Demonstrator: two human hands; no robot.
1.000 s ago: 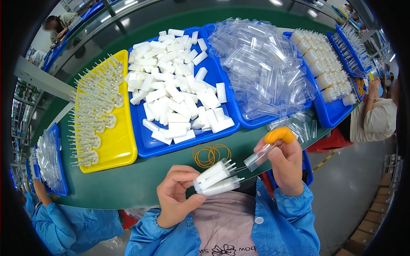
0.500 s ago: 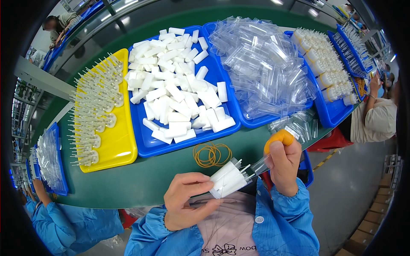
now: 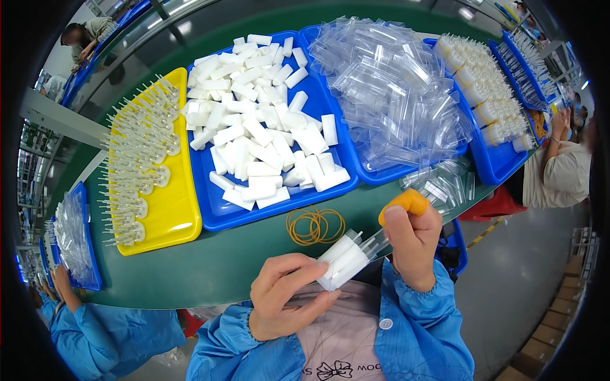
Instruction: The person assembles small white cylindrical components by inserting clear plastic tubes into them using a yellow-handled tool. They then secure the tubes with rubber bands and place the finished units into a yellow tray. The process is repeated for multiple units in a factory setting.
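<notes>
My left hand (image 3: 286, 297) grips a bundle of white foam blocks (image 3: 346, 261) between thumb and fingers. Thin white pins stick out of the bundle's upper right end, and clear film shows along its side. My right hand (image 3: 413, 238), with an orange finger cot (image 3: 406, 202) on one finger, pinches a clear plastic sleeve (image 3: 376, 242). The sleeve's lower end is at the pins; whether it surrounds one is too fine to tell. Just beyond the bundle, several rubber bands (image 3: 311, 227) lie on the green table (image 3: 254, 254).
A yellow tray (image 3: 171, 222) holds white pin-studded parts. Blue trays hold white foam blocks (image 3: 260, 143), clear plastic sleeves (image 3: 394, 95) and banded bundles (image 3: 476, 95). Loose sleeves (image 3: 445, 187) lie by my right hand. A co-worker's blue sleeve (image 3: 79, 340) is at left; another person (image 3: 559, 165) sits at right.
My right hand has moved left and slightly down, bringing the clear sleeve closer against the pins. The bundle in my left hand has shifted slightly right and turned a little.
</notes>
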